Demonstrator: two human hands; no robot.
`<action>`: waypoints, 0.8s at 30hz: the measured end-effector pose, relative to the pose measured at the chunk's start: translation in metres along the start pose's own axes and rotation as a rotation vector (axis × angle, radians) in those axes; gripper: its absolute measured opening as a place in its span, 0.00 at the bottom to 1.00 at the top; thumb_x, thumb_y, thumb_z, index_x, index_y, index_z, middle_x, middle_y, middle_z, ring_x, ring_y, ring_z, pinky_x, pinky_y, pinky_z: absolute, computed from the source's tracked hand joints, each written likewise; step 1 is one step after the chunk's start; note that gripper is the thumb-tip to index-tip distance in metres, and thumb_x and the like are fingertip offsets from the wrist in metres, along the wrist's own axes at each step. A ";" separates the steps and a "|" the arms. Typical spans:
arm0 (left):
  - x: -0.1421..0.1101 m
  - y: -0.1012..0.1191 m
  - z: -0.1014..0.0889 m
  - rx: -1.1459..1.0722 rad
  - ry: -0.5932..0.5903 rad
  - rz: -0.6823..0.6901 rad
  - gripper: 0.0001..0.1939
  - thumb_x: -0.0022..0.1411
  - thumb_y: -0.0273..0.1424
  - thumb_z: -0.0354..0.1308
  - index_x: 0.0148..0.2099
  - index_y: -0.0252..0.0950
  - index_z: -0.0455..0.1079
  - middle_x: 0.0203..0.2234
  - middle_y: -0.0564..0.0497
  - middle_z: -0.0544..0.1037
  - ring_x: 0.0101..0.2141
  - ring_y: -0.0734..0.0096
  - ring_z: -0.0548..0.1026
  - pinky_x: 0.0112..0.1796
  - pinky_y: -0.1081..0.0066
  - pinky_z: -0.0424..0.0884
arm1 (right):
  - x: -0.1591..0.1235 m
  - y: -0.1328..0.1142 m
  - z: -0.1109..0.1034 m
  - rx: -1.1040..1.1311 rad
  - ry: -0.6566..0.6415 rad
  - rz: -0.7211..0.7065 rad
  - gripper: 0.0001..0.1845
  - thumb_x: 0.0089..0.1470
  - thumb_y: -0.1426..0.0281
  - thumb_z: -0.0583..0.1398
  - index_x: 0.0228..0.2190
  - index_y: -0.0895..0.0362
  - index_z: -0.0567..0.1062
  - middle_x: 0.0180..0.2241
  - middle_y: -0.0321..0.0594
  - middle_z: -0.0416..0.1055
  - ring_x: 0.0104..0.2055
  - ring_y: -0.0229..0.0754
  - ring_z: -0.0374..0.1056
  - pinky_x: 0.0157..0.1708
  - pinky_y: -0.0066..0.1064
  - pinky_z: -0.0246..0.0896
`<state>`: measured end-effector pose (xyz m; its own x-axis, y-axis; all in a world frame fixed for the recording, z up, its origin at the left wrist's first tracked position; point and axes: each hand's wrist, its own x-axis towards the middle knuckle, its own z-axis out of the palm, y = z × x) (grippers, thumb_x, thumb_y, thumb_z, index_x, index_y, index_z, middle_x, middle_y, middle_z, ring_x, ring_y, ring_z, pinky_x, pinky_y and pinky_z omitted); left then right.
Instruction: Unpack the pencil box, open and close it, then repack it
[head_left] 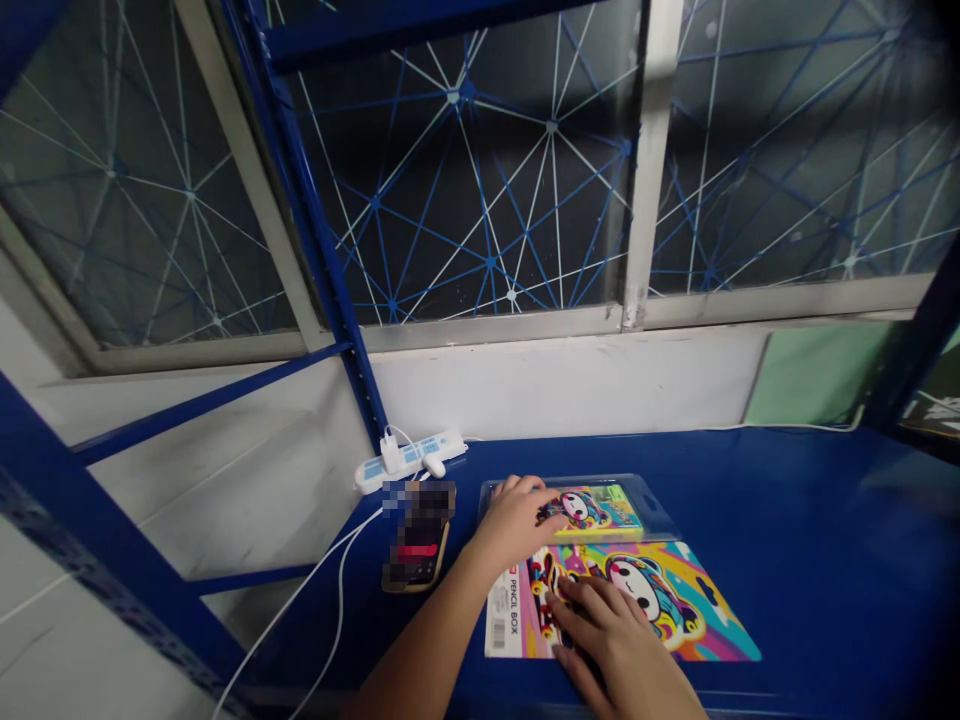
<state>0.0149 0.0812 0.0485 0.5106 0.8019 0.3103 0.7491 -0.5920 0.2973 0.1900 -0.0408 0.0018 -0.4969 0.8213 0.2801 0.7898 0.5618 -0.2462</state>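
Two bare hands work over bright packaging on a blue desk. The left hand lies across the left end of a clear case, its thumb set wide of the forefinger, the other fingers reaching to the far edge; whether they press on it cannot be told. Inside the case sits a colourful insert printed with a cartoon figure.

Nearer the wearer, the right hand rests on a printed card, fingers extended and slightly apart, holding nothing between them. The card lies flat just below the case, its left end marked "PENCIL BOX" above the right way of a barcode, its right end showing another cartoon figure in a swirl of pink, yellow and teal.

To the left, a phone, partly blurred, lies on the desk near a power strip with a white plug in it. White cables trail toward the lower left. Behind stand a blue frame, patterned windows and a pale green panel.
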 end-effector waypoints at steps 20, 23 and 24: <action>0.001 -0.002 -0.003 -0.024 -0.003 0.004 0.19 0.65 0.45 0.59 0.56 0.48 0.73 0.52 0.52 0.75 0.51 0.59 0.70 0.53 0.60 0.65 | 0.033 0.028 -0.042 0.235 0.015 -0.021 0.16 0.64 0.69 0.53 0.45 0.48 0.79 0.45 0.41 0.76 0.46 0.44 0.72 0.47 0.34 0.66; 0.000 -0.002 -0.004 -0.037 -0.007 0.009 0.19 0.65 0.46 0.60 0.55 0.47 0.72 0.51 0.51 0.76 0.52 0.58 0.70 0.53 0.60 0.65 | 0.065 0.074 -0.065 0.124 0.062 0.078 0.18 0.65 0.66 0.51 0.46 0.55 0.79 0.43 0.49 0.75 0.46 0.51 0.70 0.48 0.42 0.64; 0.000 -0.001 -0.004 -0.042 -0.005 0.007 0.20 0.65 0.46 0.60 0.55 0.46 0.72 0.51 0.51 0.76 0.52 0.58 0.70 0.53 0.59 0.65 | 0.074 0.090 -0.069 0.105 0.046 0.087 0.18 0.64 0.63 0.53 0.46 0.56 0.79 0.42 0.51 0.75 0.46 0.53 0.70 0.48 0.44 0.63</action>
<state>0.0121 0.0817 0.0517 0.5182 0.7979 0.3078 0.7272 -0.6006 0.3325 0.2488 0.0639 0.0646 -0.4094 0.8633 0.2950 0.7859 0.4980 -0.3666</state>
